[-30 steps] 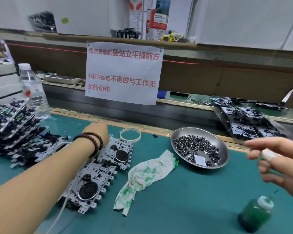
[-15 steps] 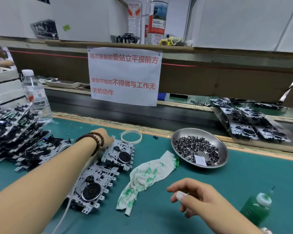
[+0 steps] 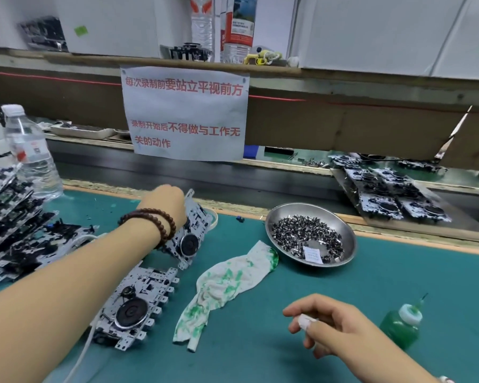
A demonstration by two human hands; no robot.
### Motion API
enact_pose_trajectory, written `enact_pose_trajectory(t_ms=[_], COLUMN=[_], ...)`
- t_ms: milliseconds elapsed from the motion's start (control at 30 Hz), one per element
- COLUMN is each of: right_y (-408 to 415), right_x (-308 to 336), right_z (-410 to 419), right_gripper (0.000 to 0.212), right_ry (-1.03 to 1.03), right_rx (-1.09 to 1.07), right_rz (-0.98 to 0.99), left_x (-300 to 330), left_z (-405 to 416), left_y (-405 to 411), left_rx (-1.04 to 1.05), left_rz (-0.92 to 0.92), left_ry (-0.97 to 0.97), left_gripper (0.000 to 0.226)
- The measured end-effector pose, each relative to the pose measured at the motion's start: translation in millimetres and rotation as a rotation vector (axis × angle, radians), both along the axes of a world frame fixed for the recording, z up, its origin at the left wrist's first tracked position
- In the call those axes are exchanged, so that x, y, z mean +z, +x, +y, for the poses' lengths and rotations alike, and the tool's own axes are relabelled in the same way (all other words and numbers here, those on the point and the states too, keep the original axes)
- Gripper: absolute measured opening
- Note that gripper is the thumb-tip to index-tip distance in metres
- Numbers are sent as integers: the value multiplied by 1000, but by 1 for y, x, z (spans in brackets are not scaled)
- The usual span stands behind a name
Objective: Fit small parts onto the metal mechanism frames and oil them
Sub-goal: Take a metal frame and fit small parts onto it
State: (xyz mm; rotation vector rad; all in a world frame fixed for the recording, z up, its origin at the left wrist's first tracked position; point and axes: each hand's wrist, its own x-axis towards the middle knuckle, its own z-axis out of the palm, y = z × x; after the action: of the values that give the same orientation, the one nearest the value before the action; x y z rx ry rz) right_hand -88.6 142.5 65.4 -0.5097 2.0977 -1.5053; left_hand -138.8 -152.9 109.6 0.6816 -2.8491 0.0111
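Left hand tilts a mechanism frame up off the green table.

Green table [image 3: 343,313] runs wide, open mat front and centre. Paper sign [image 3: 184,114] at the back reads in red "每次录制前要站立平视前方 / 录制开始后不得做与工作无关的动作". Left hand [image 3: 165,204] grips the far frame [image 3: 190,233] by its top edge, tipped on end; a second frame [image 3: 134,305] lies flat beside the forearm. Stained rag [image 3: 224,286] sits between frames and steel bowl [image 3: 310,233] of small parts [image 3: 304,236]. Right hand [image 3: 332,324], loosely curled, holds nothing, just left of the green oil bottle [image 3: 401,324].
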Motion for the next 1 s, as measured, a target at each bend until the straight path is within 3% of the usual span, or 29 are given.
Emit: enact_pose_trajectory(t_ms=[67,167,333,400,533,733,933,1000], right_y=[-1,0,8,12,20,20,11,3], right_x=[0,-1,-3,-10,-29,-42,-41,-39], right_z=[7,16,23,27,35,36,25,18], right_gripper=[19,18,20,19,17,22,23,22], right_ry=[-15,-41,-63,8,175,174,118,71], right_rx=[-33,-103,-168,-197,-217,-248,-303,-330], right_rz=[1,12,95,152,241,329,381,361], left_x=[18,39,19,-10,-58,-77,-58,-53], left_z=[8,23,74,96,122,121,109,116], left_y=[3,10,31,35,40,53,52,50], left_rx=[-58,-136,-287,-333,-305,-245,-281,-344], left_rz=[90,193,86,-35,-180,-237,-33,26], left_ry=[-74,-19,548,658,707,876,779,862], left_gripper=[15,31,36,41,49,47,31,28])
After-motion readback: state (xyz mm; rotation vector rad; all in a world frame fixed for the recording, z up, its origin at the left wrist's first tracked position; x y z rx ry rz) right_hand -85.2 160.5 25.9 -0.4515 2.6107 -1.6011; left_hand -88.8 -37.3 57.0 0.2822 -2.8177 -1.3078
